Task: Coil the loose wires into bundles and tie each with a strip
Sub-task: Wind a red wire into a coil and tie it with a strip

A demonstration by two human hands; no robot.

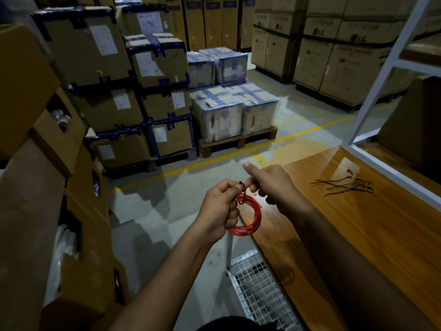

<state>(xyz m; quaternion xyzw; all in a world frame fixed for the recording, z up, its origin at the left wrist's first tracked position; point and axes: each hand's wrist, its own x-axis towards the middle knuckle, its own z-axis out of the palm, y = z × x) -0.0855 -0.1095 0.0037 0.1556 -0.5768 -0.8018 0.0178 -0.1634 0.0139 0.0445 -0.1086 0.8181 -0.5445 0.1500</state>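
Note:
A red wire coil (pixel 253 222) hangs in the air beside the wooden table's near-left edge. My left hand (pixel 220 209) grips the coil's left side. A black strip (pixel 241 190) wraps the top of the coil, its head sticking up above my left thumb. My right hand (pixel 269 185) pinches the strip's tail just right of the head, with the thumb raised. Several loose black strips (pixel 346 185) lie on the wooden table (pixel 358 235) to the right of my hands.
Open cardboard boxes (pixel 47 187) stack at my left. Taped cartons on pallets (pixel 233 108) stand ahead across a yellow floor line. A white shelf frame (pixel 381 80) rises from the table at right. A wire mesh rack (pixel 260 290) sits below the table edge.

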